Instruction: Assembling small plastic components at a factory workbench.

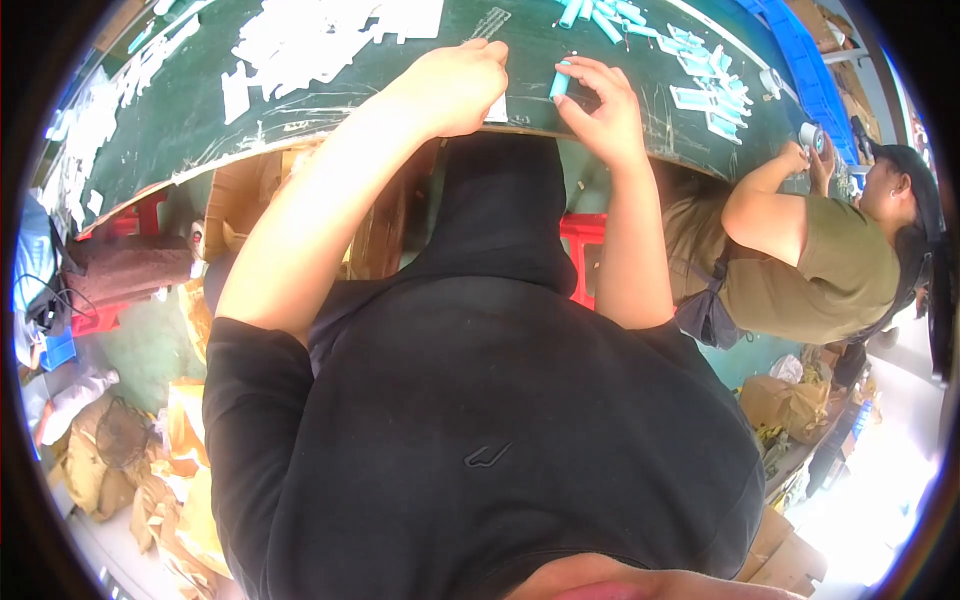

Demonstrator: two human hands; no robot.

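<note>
the left hand (464,86) is curled up near the front edge of the scratched dark green table (185,112). a small flat white piece (497,109) pokes out beside it; i cannot tell if the hand grips it. the right hand (606,108) pinches a short round blue-green tube (560,82) over the table. farther off, thin white pieces (305,45) lie in a heap.

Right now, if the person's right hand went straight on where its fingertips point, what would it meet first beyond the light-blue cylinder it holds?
Most likely the left hand, across a gap of green tabletop; depth is unclear, so the right hand might pass above or below.
</note>
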